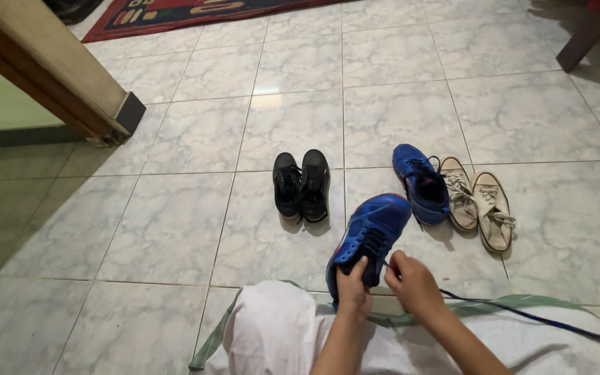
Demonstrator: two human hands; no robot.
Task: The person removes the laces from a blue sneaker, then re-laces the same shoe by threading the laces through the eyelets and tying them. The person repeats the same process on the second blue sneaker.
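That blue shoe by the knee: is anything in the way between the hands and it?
Nothing visible. The left hand already grips the heel end of the near blue shoe, and the right hand sits right beside it, pinching the dark blue lace. The black pair, the other blue shoe and the beige pair lie farther off.

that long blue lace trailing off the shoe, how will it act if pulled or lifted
The blue lace likely hangs floppy: it lies thin and slack over the white cloth. Pulled by the right hand, it may drag the blue shoe, though the left hand steadies that.
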